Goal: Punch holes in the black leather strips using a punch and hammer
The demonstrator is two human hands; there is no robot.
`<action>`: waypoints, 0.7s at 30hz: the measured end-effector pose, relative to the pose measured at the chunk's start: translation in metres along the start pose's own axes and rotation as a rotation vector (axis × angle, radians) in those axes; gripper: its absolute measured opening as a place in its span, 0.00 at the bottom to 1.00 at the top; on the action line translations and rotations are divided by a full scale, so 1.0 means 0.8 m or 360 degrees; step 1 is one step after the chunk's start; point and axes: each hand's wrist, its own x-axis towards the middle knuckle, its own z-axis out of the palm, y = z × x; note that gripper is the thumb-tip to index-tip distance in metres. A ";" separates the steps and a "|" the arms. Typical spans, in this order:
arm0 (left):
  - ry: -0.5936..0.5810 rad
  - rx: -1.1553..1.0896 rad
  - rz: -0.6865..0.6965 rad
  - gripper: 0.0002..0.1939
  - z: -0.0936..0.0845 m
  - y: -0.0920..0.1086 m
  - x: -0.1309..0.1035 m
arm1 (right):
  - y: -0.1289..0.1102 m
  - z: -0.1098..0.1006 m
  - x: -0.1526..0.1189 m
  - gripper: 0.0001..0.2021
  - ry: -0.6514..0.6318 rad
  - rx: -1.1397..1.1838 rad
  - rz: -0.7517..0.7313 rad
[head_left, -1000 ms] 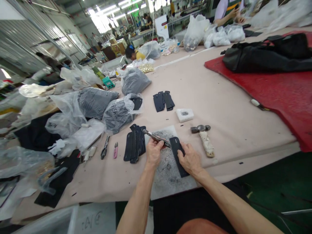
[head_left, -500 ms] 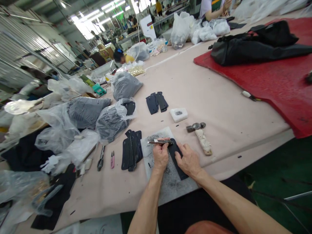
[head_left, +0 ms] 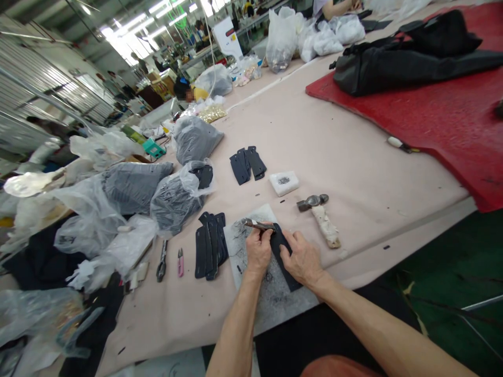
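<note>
My left hand (head_left: 259, 252) is closed round a metal punch-like tool (head_left: 255, 224), its inner end at the top of a dark strip (head_left: 286, 262). My right hand (head_left: 302, 256) presses on the strip's right edge, fingers bent over it. Under both lies a grey, scuffed board (head_left: 271, 303). Left of the board is a stack of dark pieces (head_left: 211, 246), and more dark pieces (head_left: 247, 164) rest farther back. A white block (head_left: 283, 183) with a dark smudge sits behind the board. The hammer (head_left: 322, 220) with a wrapped handle lies to the right.
Pink snips (head_left: 180, 263) and a dark tool (head_left: 162, 262) lie left of the stack. Plastic bags (head_left: 181, 199) crowd the left side. A black bag (head_left: 401, 68) rests on a red sheet (head_left: 440, 131) at the right. A person's arm (head_left: 338, 8) shows at the far edge.
The outer end of the tool in my left hand has tilted up and turned slightly. My right hand stays on the strip. The camera view has shifted a little.
</note>
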 end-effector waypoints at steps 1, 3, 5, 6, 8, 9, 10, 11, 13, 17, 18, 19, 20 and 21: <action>0.0002 0.0003 -0.0014 0.10 0.000 0.001 0.001 | 0.000 0.000 0.000 0.22 0.0000 0.0005 -0.0005; -0.0008 0.0018 -0.0025 0.10 0.000 0.003 0.001 | 0.001 0.000 0.000 0.22 -0.0003 0.0014 -0.0013; -0.0012 0.0052 -0.0015 0.10 0.001 0.004 0.001 | 0.001 0.001 0.000 0.23 -0.0006 0.0016 -0.0016; -0.0013 0.0070 -0.0009 0.10 0.001 0.005 0.001 | 0.002 0.001 0.001 0.23 -0.0006 0.0016 -0.0016; -0.0006 0.0105 -0.0007 0.10 0.003 0.005 0.000 | 0.002 0.003 0.001 0.23 -0.0006 0.0019 -0.0016; 0.0000 0.0117 -0.0011 0.10 0.003 0.005 -0.001 | 0.002 0.003 0.001 0.23 -0.0007 0.0021 -0.0016; 0.0003 0.0125 -0.0015 0.10 0.004 0.004 -0.001 | 0.002 0.003 0.001 0.23 -0.0008 0.0021 -0.0013; 0.0006 0.0131 -0.0018 0.10 0.004 0.004 -0.001 | 0.002 0.003 0.000 0.23 -0.0009 0.0020 -0.0009; 0.0017 0.0143 -0.0009 0.10 0.005 0.003 -0.001 | 0.002 0.002 0.000 0.23 -0.0018 0.0016 -0.0005; 0.0016 0.0172 0.0035 0.09 0.007 0.001 -0.001 | 0.001 -0.002 0.000 0.23 -0.0026 0.0024 -0.0010; 0.0017 0.0171 0.0047 0.09 0.007 0.000 -0.001 | 0.001 -0.002 0.000 0.23 -0.0025 0.0026 -0.0011; 0.0019 0.0165 0.0060 0.09 0.008 0.000 -0.001 | 0.001 -0.003 0.000 0.23 -0.0022 0.0028 -0.0012; 0.0023 0.0159 0.0075 0.09 0.008 -0.001 -0.001 | 0.001 -0.003 0.000 0.23 -0.0021 0.0030 -0.0016; 0.0022 0.0157 0.0086 0.09 0.008 0.000 -0.001 | 0.001 -0.003 0.000 0.23 -0.0020 0.0030 -0.0017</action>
